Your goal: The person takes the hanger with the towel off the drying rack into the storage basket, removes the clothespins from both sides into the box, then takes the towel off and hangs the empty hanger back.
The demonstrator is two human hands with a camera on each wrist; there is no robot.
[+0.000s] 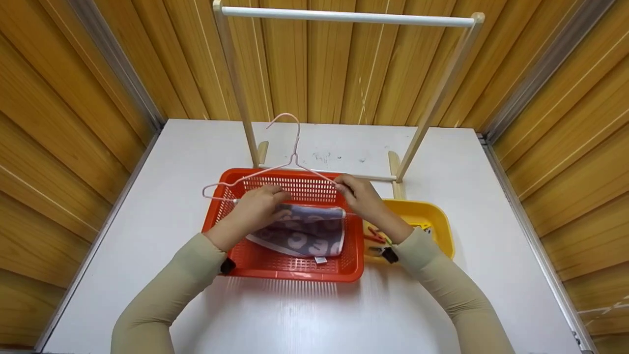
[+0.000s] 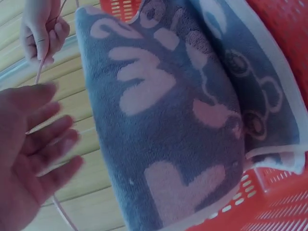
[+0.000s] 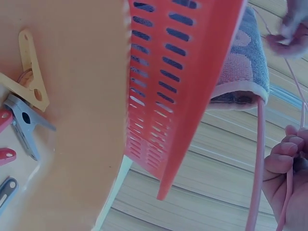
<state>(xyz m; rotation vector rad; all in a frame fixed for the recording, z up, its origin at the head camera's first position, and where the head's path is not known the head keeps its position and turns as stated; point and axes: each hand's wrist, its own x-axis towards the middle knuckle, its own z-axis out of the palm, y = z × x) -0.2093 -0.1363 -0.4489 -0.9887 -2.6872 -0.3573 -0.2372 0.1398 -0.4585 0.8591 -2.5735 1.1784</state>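
A thin pink clothes hanger (image 1: 295, 158) is held over the red basket, its hook toward the rack. A blue-grey towel (image 1: 304, 231) with pale pink letters is folded over the hanger's bottom bar; in the left wrist view the towel (image 2: 144, 86) fills the middle. My right hand (image 1: 361, 196) grips the hanger's right arm, and the right wrist view shows that hand's curled fingers (image 3: 281, 159) round the pink wire. Beside the towel's top edge, my left hand (image 1: 260, 209) has its fingers loosely extended, as the left wrist view shows the left hand (image 2: 38, 149) with nothing pinched.
The red basket (image 1: 295, 275) stands under the towel. To its right sits a yellow tray (image 1: 440, 221) with several clothespins, including a blue-grey clothespin (image 3: 26, 122). Behind rises a wooden rack with a white rod (image 1: 349, 17). All stand on a white table (image 1: 491, 221).
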